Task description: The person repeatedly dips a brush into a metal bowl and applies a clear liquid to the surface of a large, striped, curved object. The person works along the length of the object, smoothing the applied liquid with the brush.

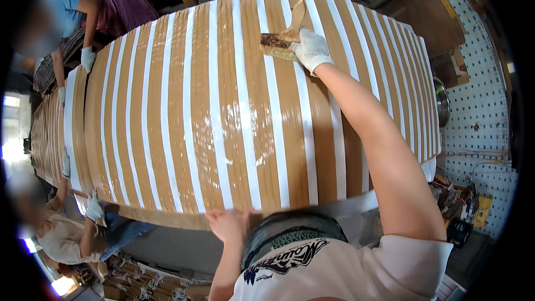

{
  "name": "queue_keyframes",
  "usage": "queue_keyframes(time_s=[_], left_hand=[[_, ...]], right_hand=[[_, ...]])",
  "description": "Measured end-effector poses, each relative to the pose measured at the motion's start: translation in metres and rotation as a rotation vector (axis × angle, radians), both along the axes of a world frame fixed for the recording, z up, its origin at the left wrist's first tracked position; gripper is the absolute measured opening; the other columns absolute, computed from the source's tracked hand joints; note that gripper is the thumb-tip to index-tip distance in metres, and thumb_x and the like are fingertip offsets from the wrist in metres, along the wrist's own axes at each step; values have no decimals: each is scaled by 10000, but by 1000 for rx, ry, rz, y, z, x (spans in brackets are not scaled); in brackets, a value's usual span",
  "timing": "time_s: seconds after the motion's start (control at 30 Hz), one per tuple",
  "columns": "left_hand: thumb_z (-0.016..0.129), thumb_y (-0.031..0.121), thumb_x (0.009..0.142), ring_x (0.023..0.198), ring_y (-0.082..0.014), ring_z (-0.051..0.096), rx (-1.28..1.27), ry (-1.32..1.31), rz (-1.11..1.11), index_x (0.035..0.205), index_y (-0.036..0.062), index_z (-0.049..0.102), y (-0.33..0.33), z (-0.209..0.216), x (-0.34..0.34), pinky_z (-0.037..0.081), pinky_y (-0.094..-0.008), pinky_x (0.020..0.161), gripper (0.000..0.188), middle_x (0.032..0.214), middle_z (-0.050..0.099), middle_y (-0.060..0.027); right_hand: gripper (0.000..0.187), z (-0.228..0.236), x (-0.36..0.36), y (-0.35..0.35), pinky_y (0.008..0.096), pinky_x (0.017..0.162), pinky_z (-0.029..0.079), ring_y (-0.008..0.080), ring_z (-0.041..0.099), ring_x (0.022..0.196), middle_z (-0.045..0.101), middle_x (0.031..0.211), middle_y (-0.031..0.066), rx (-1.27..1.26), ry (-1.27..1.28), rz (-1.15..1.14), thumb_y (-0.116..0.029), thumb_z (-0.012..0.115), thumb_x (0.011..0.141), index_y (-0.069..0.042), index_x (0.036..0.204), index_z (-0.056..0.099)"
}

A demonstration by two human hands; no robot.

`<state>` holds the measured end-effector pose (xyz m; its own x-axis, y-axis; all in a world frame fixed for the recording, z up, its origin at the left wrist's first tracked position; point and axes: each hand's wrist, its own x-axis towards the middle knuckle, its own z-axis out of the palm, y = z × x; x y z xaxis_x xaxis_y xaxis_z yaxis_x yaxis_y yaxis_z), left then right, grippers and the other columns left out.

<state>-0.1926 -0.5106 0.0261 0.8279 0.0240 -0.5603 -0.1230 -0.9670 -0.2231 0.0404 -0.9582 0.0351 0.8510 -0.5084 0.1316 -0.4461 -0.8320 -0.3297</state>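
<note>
striped surface [156, 122], 2 co-workers [69, 237] alongside

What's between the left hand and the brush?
In the head view, between the left hand and the brush lies the brown-and-white striped surface, shiny in patches; no separate object shows there.

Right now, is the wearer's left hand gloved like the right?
No: the left hand is bare, while the right hand wears a white glove.

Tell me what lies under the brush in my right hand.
The brown-and-white striped surface shows around the brush in the gloved right hand; the patch directly beneath it is covered and cannot be seen.
</note>
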Motion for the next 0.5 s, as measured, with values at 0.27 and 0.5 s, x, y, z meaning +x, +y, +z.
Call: queue_keyframes(time_s=[0.27, 0.5], left_hand=[[558, 855, 718, 1439, -467, 278, 30, 84, 56, 1375, -238, 359, 15, -21, -13, 338, -451, 1110, 1291, 1440, 363, -429], [611, 826, 698, 1425, -493, 279, 52, 104, 35, 1366, -249, 355, 10, -23, -10, 307, -435, 1145, 1291, 1398, 414, -431]], right_hand=[[395, -23, 152, -80, 446, 884, 505, 306, 648, 1079, 702, 1081, 132, -226, -128, 54, -332, 757, 801, -104, 1103, 645], [411, 3, 210, -122, 438, 881, 505, 349, 651, 1037, 695, 1071, 153, -153, -238, 113, -335, 733, 826, -86, 1133, 621]])
